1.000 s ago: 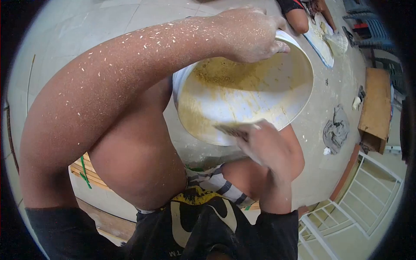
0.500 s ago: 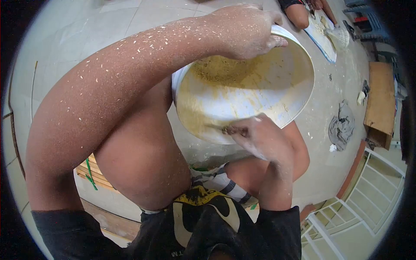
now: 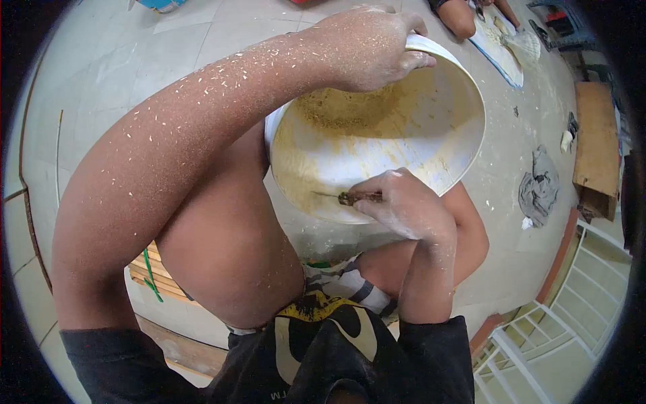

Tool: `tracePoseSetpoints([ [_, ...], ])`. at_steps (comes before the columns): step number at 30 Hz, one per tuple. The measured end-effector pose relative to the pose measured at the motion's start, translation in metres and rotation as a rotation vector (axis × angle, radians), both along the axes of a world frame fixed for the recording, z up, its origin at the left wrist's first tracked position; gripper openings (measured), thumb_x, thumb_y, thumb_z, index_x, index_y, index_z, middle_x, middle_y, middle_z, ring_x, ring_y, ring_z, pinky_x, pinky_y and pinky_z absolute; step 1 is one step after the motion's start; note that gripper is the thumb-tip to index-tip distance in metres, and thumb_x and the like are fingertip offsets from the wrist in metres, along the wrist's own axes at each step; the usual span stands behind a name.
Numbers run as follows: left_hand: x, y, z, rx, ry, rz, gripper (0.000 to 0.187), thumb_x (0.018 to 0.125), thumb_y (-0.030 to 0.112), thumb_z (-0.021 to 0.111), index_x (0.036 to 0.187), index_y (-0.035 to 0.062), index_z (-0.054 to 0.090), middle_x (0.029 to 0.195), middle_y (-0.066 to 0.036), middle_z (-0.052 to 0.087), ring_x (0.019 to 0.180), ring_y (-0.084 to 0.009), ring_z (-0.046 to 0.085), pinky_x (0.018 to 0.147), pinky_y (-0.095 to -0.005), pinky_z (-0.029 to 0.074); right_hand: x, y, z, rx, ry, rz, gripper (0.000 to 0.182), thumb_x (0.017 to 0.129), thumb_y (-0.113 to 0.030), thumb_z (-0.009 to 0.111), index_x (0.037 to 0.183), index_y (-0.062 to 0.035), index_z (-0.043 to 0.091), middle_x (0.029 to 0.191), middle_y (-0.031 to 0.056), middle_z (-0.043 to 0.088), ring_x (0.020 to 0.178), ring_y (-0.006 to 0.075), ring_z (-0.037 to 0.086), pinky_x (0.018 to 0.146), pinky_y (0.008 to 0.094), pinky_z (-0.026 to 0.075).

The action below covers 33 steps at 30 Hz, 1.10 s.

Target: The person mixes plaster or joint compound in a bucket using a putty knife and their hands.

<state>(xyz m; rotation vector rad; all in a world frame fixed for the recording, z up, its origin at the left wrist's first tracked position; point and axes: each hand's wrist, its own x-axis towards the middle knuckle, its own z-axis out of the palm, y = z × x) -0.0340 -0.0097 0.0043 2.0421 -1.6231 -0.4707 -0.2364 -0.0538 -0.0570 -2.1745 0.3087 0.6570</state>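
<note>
A white bucket [image 3: 464, 114] lies tipped between my bare legs, its mouth facing me. Yellowish paste streaks its inner wall, and a thicker crumbly yellow-brown mass [image 3: 336, 111] sits deeper inside, partly hidden by my left forearm. My left hand [image 3: 383, 50], dusted white, is closed over the bucket's upper rim. At the lower side of the mouth, my right hand [image 3: 414, 205] is closed round a thin-bladed scraper [image 3: 347, 198] with a dark, crusted handle. The blade shows nearly edge-on, pointing left by the coated wall; whether it touches cannot be made out.
Another person's knee [image 3: 459, 20] shows at the top, beside a pale sheet [image 3: 498, 47] with material on it. On the right are a crumpled grey cloth [image 3: 538, 188], a wooden box [image 3: 595, 138] and a white metal railing [image 3: 565, 316]. Tied wooden slats [image 3: 158, 273] lie behind my leg.
My right hand and the scraper have shifted slightly, and the blade shows more sharply. My left hand stays on the rim. The whole view has turned a little.
</note>
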Motion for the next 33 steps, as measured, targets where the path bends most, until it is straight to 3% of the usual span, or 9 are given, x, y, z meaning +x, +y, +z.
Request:
tracePoseSetpoints([
  [9, -0.001, -0.004, -0.014, -0.118, -0.019, 0.022, 0.05, 0.093, 0.044, 0.056, 0.119, 0.0016, 0.059, 0.108, -0.026, 0.062, 0.106, -0.0381, 0.06, 0.092, -0.045, 0.046, -0.003, 0.003, -0.025, -0.032, -0.161, -0.004, 0.024, 0.082, -0.016, 0.062, 0.101, -0.0063, 0.072, 0.093, 0.0168, 0.07, 0.081, 0.0348, 0.067, 0.076, 0.0385, 0.052],
  [11, -0.003, -0.004, 0.012, 0.141, 0.067, -0.005, 0.045, 0.095, 0.033, 0.055, 0.124, -0.0019, 0.053, 0.113, -0.028, 0.059, 0.105, -0.0412, 0.059, 0.093, -0.0457, 0.046, 0.012, 0.011, -0.037, -0.087, -0.075, -0.008, 0.023, 0.081, -0.016, 0.063, 0.1, -0.0075, 0.073, 0.092, 0.0167, 0.07, 0.08, 0.0343, 0.067, 0.076, 0.038, 0.052],
  [17, 0.001, -0.01, -0.012, -0.016, -0.109, -0.026, 0.045, 0.094, 0.032, 0.056, 0.123, -0.0026, 0.054, 0.11, -0.028, 0.06, 0.104, -0.0415, 0.059, 0.092, -0.0457, 0.047, 0.012, -0.015, -0.022, 0.057, -0.117, 0.077, 0.024, 0.079, -0.016, 0.064, 0.099, -0.0055, 0.073, 0.09, 0.0154, 0.071, 0.078, 0.0297, 0.068, 0.076, 0.0361, 0.052],
  [21, -0.006, -0.006, 0.002, 0.061, -0.045, -0.019, 0.044, 0.094, 0.031, 0.056, 0.123, -0.0028, 0.053, 0.11, -0.028, 0.06, 0.105, -0.0412, 0.059, 0.093, -0.045, 0.046, 0.013, -0.013, -0.016, 0.065, -0.052, 0.057, 0.024, 0.079, -0.014, 0.063, 0.099, -0.0045, 0.073, 0.09, 0.0153, 0.071, 0.079, 0.0295, 0.068, 0.078, 0.0358, 0.052],
  [23, -0.007, -0.008, 0.005, 0.046, -0.069, -0.026, 0.044, 0.094, 0.031, 0.056, 0.123, -0.0029, 0.053, 0.11, -0.028, 0.06, 0.106, -0.0408, 0.059, 0.093, -0.0445, 0.046, -0.004, -0.008, -0.018, 0.101, -0.212, 0.025, 0.023, 0.08, -0.019, 0.061, 0.09, -0.0018, 0.073, 0.084, 0.0226, 0.068, 0.081, 0.0399, 0.065, 0.079, 0.0437, 0.052],
  [26, -0.008, -0.01, 0.008, 0.077, 0.002, -0.001, 0.045, 0.094, 0.032, 0.056, 0.123, -0.0027, 0.053, 0.109, -0.027, 0.06, 0.105, -0.0402, 0.059, 0.093, -0.0444, 0.046, -0.008, 0.011, 0.001, -0.058, -0.085, -0.037, 0.024, 0.081, -0.019, 0.061, 0.091, -0.0004, 0.073, 0.084, 0.0236, 0.067, 0.084, 0.0408, 0.065, 0.082, 0.0445, 0.052],
  [30, -0.01, -0.017, 0.002, 0.061, -0.029, -0.027, 0.046, 0.095, 0.034, 0.056, 0.122, -0.0032, 0.053, 0.109, -0.027, 0.061, 0.105, -0.0387, 0.059, 0.092, -0.0441, 0.046, -0.02, 0.001, -0.001, 0.047, -0.148, -0.076, 0.023, 0.082, -0.018, 0.06, 0.089, -0.0014, 0.073, 0.084, 0.0259, 0.066, 0.086, 0.0403, 0.065, 0.083, 0.0477, 0.05],
  [31, -0.012, -0.017, 0.004, 0.063, -0.034, -0.019, 0.047, 0.096, 0.035, 0.055, 0.122, -0.0036, 0.053, 0.109, -0.027, 0.061, 0.105, -0.0379, 0.06, 0.092, -0.0436, 0.047, -0.025, 0.001, -0.006, 0.026, -0.159, -0.047, 0.024, 0.083, -0.018, 0.061, 0.097, -0.0022, 0.072, 0.09, 0.019, 0.069, 0.085, 0.0363, 0.066, 0.081, 0.0412, 0.051],
  [33, -0.01, -0.017, 0.005, 0.077, -0.04, -0.009, 0.047, 0.096, 0.036, 0.055, 0.121, -0.004, 0.053, 0.109, -0.026, 0.061, 0.106, -0.0372, 0.06, 0.092, -0.0431, 0.047, -0.015, 0.013, -0.013, -0.021, -0.136, -0.078, 0.025, 0.083, -0.019, 0.06, 0.099, -0.0027, 0.072, 0.091, 0.0184, 0.069, 0.086, 0.0361, 0.065, 0.082, 0.0411, 0.05],
])
